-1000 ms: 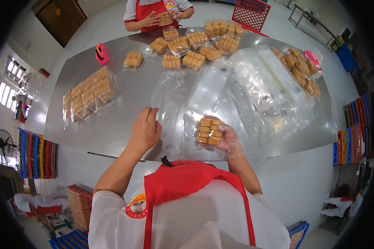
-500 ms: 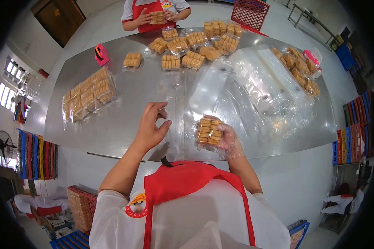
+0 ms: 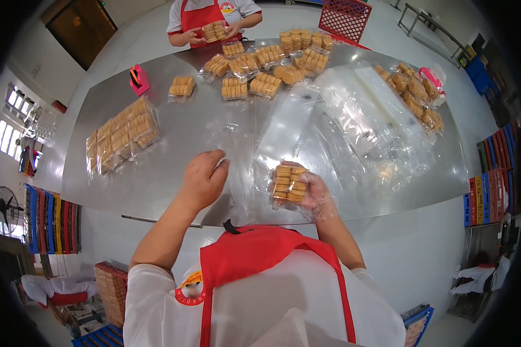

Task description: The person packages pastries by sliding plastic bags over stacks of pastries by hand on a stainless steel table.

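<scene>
In a clear plastic glove, my right hand (image 3: 314, 194) is closed on a clear-bagged pack of round biscuits (image 3: 289, 183), held above the front of the steel table (image 3: 173, 179). The biscuits stand in two stacked columns. My left hand (image 3: 204, 180) is bare and hovers to the left of the pack, fingers curled in and thumb close to the index finger. Whatever lies between those fingertips, if anything, is hidden. Loose clear film (image 3: 228, 130) lies just beyond my left hand.
A row of packed biscuits (image 3: 121, 134) lies at left, near a pink tape dispenser (image 3: 138, 80). Several packs (image 3: 266, 84) sit at the back, before a co-worker (image 3: 214, 23) holding one. Clear bags (image 3: 364, 107) and more biscuits (image 3: 414, 95) cover the right.
My left hand has drawn slightly left and its spread fingers have curled in. My right hand stays nearly still with the biscuit pack. The co-worker's pack has tilted.
</scene>
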The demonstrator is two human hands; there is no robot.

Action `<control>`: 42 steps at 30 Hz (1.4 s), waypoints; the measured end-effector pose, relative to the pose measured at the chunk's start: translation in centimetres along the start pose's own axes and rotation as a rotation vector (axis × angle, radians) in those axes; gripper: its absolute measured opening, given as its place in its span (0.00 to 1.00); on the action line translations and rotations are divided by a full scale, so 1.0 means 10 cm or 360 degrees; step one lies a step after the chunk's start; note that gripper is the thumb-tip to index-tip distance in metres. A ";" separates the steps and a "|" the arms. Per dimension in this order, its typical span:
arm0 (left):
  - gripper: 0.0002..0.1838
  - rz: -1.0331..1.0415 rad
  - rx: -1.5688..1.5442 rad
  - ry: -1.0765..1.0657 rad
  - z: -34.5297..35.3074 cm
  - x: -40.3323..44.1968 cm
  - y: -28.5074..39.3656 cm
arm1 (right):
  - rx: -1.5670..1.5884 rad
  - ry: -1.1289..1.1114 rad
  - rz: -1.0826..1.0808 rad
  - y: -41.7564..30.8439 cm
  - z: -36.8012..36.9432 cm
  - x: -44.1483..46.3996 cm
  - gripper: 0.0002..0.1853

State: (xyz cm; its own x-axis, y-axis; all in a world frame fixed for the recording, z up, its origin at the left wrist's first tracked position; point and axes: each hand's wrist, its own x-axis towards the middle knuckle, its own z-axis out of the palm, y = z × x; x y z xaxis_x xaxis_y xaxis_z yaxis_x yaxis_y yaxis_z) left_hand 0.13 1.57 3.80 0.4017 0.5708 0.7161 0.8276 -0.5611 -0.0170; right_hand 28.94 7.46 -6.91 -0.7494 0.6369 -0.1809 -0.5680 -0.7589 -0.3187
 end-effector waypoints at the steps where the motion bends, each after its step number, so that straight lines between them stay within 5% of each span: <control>1: 0.11 0.0040 0.0012 -0.0101 -0.05 0.00 -0.02 | -0.0010 -0.0004 0.0007 0.00 0.00 0.00 0.34; 4: 0.13 0.0047 0.0106 -0.0365 -0.22 0.11 -0.02 | -0.0010 0.0006 -0.0009 0.00 -0.04 0.01 0.36; 8: 0.20 -0.0234 0.0132 -0.0478 -0.30 0.39 0.05 | -0.0195 -0.0034 -0.0477 -0.02 0.13 0.07 0.40; 12: 0.28 -0.0612 -0.0236 -0.0837 -0.36 0.65 0.22 | -0.0608 -0.0289 -0.0991 -0.11 1.24 0.05 0.46; 18: 0.34 -0.0459 -0.0525 -0.0732 -0.33 0.89 0.14 | -0.1541 -0.0262 -0.1535 -0.07 1.71 0.08 0.44; 27: 0.42 -0.0464 -0.1057 -0.0833 -0.46 1.14 0.09 | -0.2083 -0.0308 -0.1536 -0.07 1.85 -0.14 0.34; 30: 0.39 -0.0271 -0.0701 -0.0680 -0.50 1.20 0.22 | -0.2451 -0.0165 -0.1672 -0.08 1.77 -0.09 0.31; 33: 0.36 -0.0322 -0.0364 -0.0954 -0.48 1.26 0.48 | -0.2220 0.0312 -0.1070 -0.08 1.91 -0.15 0.33; 36: 0.34 -0.0139 -0.0228 -0.0941 -0.40 1.25 0.61 | -0.0796 0.0256 -0.0548 -0.13 1.56 -0.03 0.24; 38: 0.34 -0.0061 -0.0204 -0.0969 -0.34 1.26 0.73 | -0.0163 0.0331 -0.0459 -0.14 1.29 0.12 0.22; 42: 0.32 0.0092 -0.0025 -0.0944 -0.17 1.21 0.90 | 0.0120 0.0055 -0.0566 -0.08 1.30 0.26 0.25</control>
State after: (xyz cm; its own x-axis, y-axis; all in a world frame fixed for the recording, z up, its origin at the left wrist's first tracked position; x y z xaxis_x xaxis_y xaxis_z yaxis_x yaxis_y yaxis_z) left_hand 11.78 2.43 13.48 0.6003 0.7738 0.2022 0.7936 -0.6076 -0.0307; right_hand 23.06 7.95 5.03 -0.4895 0.8659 -0.1031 -0.8154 -0.4964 -0.2978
